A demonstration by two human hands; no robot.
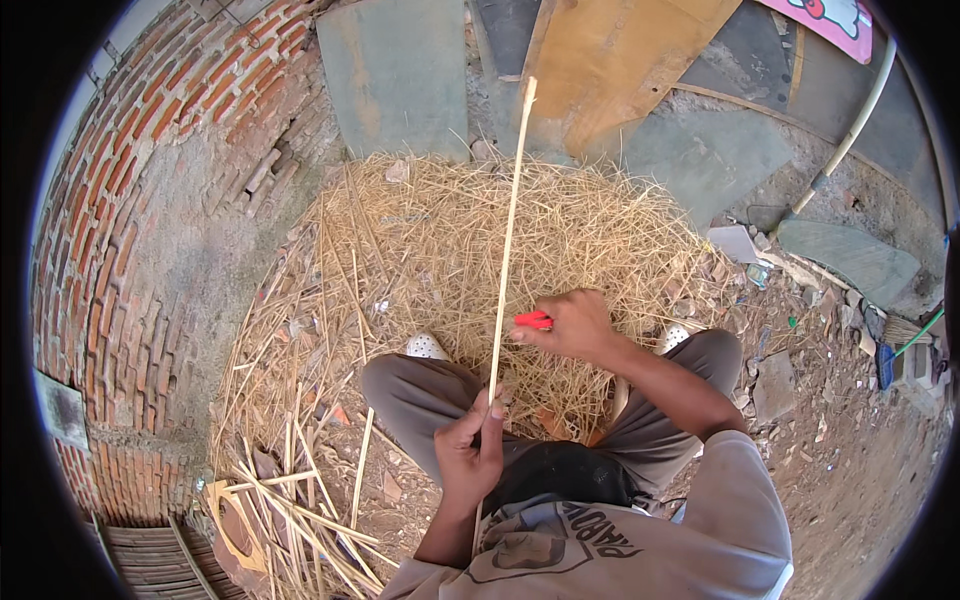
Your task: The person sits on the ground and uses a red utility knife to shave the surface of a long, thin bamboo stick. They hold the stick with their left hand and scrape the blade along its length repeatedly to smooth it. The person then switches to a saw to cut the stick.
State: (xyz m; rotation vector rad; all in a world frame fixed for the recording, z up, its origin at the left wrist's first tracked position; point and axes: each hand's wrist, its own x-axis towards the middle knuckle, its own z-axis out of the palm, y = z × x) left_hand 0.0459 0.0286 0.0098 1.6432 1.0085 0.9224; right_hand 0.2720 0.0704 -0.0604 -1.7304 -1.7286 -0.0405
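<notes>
One long pale strip gripped in your left fingers, pointing ahead. One small red tool gripped in your right fingers, just beside strip. Two dotted white shoes. Many loose strips, lower left. Straw on dirt floor; brick wall left.

- Small, bright-red object: mostly covered by the right hand, its kind unclear.
- Long, thin, straw-coloured stick: partly hidden by the left hand.
- White, dark-dotted shoe: largely covered by grey-brown trousers.
- Pink printed panel: cut off above.
- Tiny green scrap: too small to identify.
</notes>
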